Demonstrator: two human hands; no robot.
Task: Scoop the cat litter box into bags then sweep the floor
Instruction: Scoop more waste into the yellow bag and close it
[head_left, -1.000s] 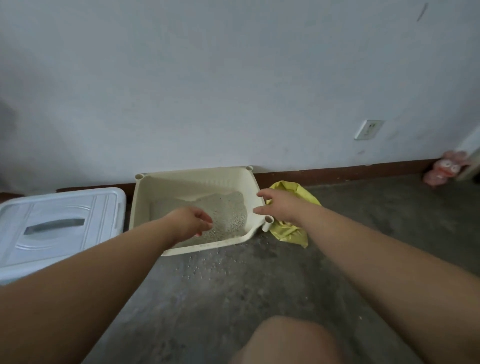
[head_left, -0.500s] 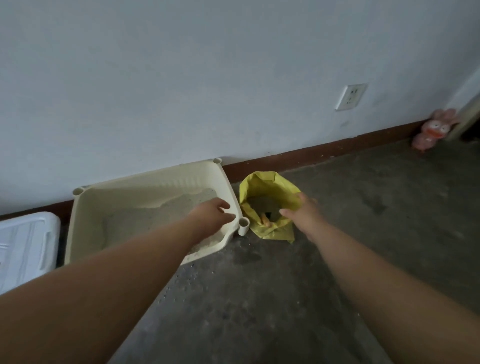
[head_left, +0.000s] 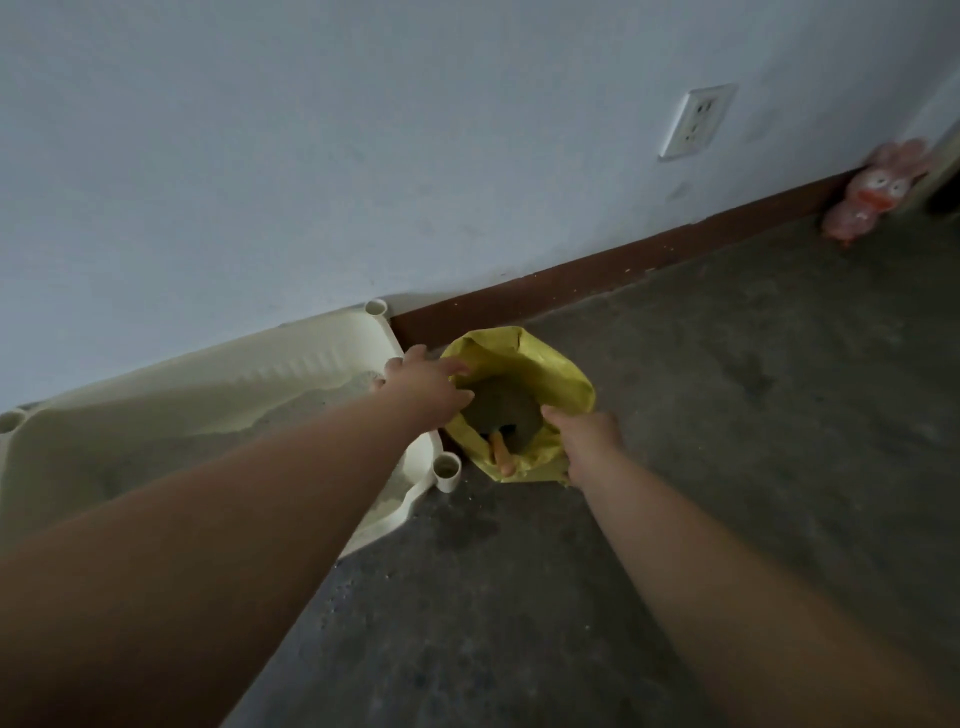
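A cream litter box with grey litter stands against the wall at the left. To its right an open yellow bag sits on the floor. It holds grey litter, and an orange handle sticks up inside. My left hand reaches over the box's right corner, its spread fingers at the bag's left rim. My right hand grips the bag's near right rim with curled fingers.
Loose litter grains lie on the grey concrete floor in front of the box. A brown skirting board runs along the wall under a white socket. At the far right a pink plush toy lies by the wall.
The view swung right, and the white lidded bin left the frame. My left hand moved from over the litter to the bag's left rim. My right hand took hold of the bag's near rim.
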